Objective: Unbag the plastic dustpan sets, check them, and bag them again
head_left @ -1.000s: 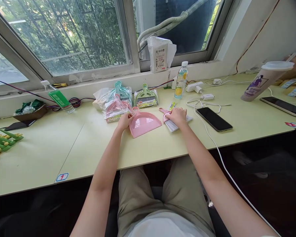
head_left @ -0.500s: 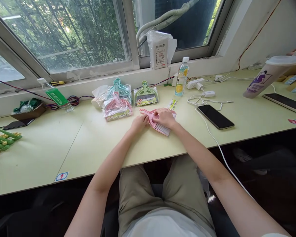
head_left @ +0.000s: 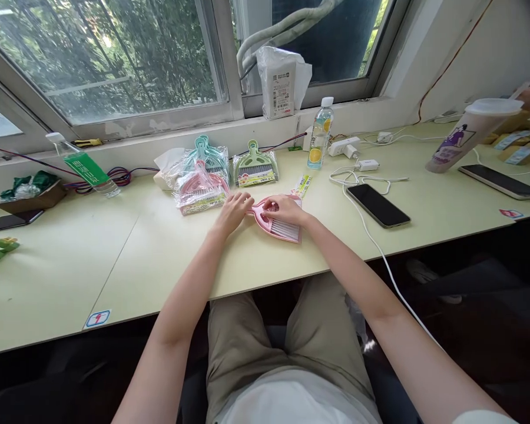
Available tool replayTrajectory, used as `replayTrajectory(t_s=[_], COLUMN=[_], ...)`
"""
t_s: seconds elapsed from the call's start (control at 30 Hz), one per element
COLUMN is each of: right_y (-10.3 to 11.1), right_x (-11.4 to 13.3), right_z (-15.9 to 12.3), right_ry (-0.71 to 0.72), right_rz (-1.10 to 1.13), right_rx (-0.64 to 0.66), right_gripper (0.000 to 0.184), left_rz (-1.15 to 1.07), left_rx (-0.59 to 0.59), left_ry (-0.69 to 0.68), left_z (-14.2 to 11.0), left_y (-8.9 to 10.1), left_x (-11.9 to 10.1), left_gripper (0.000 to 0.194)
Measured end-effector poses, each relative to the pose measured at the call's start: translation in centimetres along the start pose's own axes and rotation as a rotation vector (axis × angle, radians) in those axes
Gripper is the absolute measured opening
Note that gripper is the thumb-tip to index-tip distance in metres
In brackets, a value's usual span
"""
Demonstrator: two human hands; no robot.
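A pink mini dustpan (head_left: 265,227) lies on the table in front of me, with a matching brush nested in it. The brush's white bristles (head_left: 286,229) face the right front. My left hand (head_left: 235,211) has its fingers closed round the handle end at the left, hiding most of it. Over the upper part of the set rests my right hand (head_left: 285,210), its thumb and fingers curled onto the pink brush body. Just behind that hand is a yellow-green label card (head_left: 301,185).
Wrapped pink (head_left: 203,191), teal (head_left: 206,154) and green (head_left: 255,165) dustpan sets stand behind. Right of them are a drink bottle (head_left: 320,135), white cables, a phone (head_left: 377,206) and a large cup (head_left: 472,135). A green-labelled bottle (head_left: 86,168) leans left.
My left hand has moved left along the handle and now covers its end. The dustpan set has turned slightly, its handle lower. The camera view has shifted a little.
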State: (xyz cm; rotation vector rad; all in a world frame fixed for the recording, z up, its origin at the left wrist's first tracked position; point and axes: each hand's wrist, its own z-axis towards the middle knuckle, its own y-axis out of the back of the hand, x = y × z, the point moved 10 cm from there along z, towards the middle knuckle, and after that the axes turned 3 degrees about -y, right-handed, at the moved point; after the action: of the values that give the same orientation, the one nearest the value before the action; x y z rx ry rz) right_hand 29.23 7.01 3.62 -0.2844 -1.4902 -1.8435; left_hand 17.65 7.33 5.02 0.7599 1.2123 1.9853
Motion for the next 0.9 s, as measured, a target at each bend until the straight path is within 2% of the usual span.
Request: replayTrajectory(t_s=[0.17, 0.37, 0.47, 0.6, 0.67, 0.73, 0.9], right_y=[0.3, 0.7, 1.1, 1.3, 1.3, 1.2, 1.3], right_x=[-0.7, -1.2, -1.2, -1.2, -1.2, -1.2, -1.6], right_z=[0.1, 0.0, 0.0, 0.0, 0.1, 0.2, 0.2], right_ry=[-0.025, -0.048, -0.066, -0.065, -0.054, -0.047, -0.056], right_rz=[0.041, 0.227, 0.3, 0.455, 0.482, 0.48, 0.441], right_rx=[0.004, 0.022, -0.003, -0.029, -0.026, -0.028, -0.033], right_gripper=[0.017, 0.018, 0.023, 0.03, 0.031, 0.032, 0.032], left_rz=[-0.023, -0.149, -0.158, -0.032, 0.033, 0.096, 0.181], left_rx=[0.027, 0.007, -0.092, -0.324, -0.399, -0.431, -0.43], left_ry=[-0.062, 0.014, -0.02, -0.144, -0.181, -0.19, -0.175], left_z=[-0.2, -0.8, -0.9, -1.1, -1.3, -1.3, -1.2], left_y=[-0.6, -0.2, 0.7, 2.4, 2.7, 2.7, 2.9], left_x=[-0.7, 0.0, -0.3, -1.4, -1.8, -1.9, -2.4], left_gripper=[0.022, 0.031, 0.033, 0.033, 0.032, 0.033, 0.031])
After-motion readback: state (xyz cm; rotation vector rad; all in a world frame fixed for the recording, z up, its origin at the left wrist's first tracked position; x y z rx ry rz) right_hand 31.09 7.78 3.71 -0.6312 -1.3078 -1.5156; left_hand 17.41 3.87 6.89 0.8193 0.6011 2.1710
